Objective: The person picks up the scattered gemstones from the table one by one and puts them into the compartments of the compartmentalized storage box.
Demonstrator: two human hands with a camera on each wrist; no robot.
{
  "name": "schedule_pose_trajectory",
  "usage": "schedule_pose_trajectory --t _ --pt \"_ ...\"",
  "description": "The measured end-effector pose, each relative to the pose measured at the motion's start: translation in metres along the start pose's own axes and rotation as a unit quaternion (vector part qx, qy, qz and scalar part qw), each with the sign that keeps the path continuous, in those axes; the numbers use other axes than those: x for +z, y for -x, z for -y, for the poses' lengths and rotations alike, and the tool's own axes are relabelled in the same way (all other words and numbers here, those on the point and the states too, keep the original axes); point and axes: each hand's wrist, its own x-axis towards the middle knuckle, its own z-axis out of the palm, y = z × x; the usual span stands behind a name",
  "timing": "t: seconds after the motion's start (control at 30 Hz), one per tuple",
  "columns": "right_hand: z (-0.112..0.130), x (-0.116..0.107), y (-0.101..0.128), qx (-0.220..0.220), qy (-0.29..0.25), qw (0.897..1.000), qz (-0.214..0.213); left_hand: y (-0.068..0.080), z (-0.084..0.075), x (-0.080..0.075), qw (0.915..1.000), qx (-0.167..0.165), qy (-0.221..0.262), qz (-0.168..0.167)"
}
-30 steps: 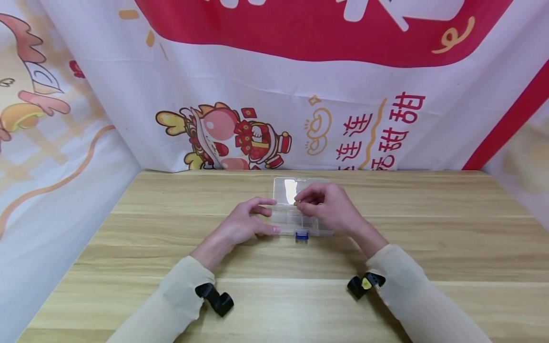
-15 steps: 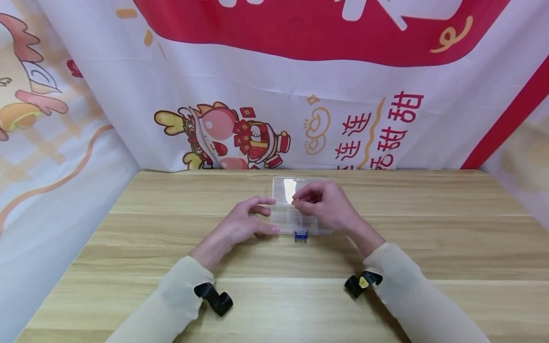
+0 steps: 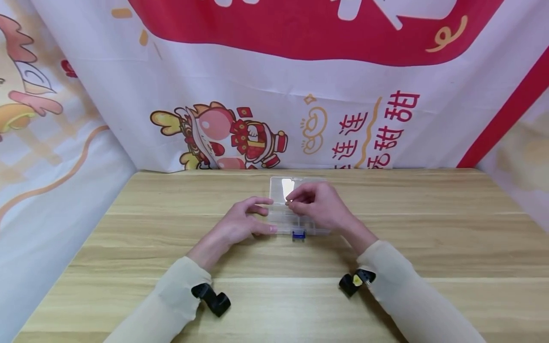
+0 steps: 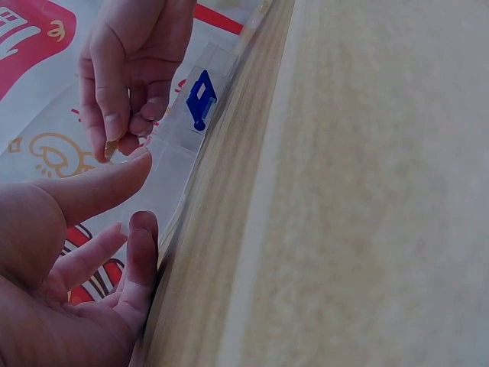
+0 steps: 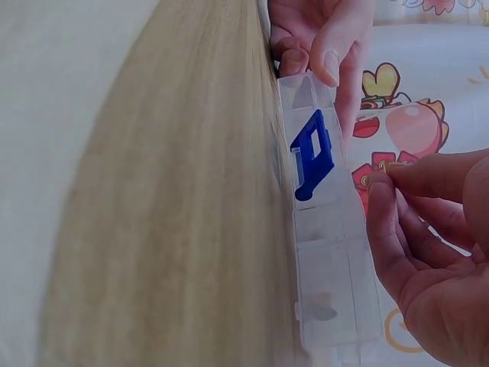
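Right hand [image 3: 319, 207] grip pinching tiny gold piece [image 5: 376, 179] above clear box [image 3: 296, 224]; left hand [image 3: 242, 224] fingers relaxed, steadying box at 9 o'clock.

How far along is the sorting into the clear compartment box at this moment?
Done: the box lies open, lid back; one compartment seems to hold a small item. In hand: the right hand pinches a tiny gold piece above it while the left hand steadies it. Left: dropping the piece in.

A wooden table [image 3: 141, 228] stands before a white-and-red cartoon banner [image 3: 240, 95] behind it.
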Motion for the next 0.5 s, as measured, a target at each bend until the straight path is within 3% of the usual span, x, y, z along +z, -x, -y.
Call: schedule_pose_trajectory --t 0.27,0.5 --pt "0.0040 -0.0014 -0.0006 0.011 -0.006 1.000 -0.003 -0.0004 0.0005 -0.0011 1.0000 -0.002 0.002 0.002" --pt "0.0067 0.0011 -0.0013 -0.005 0.000 1.000 0.003 -0.0009 0.0006 -0.0017 1.0000 -0.002 -0.007 -0.001"
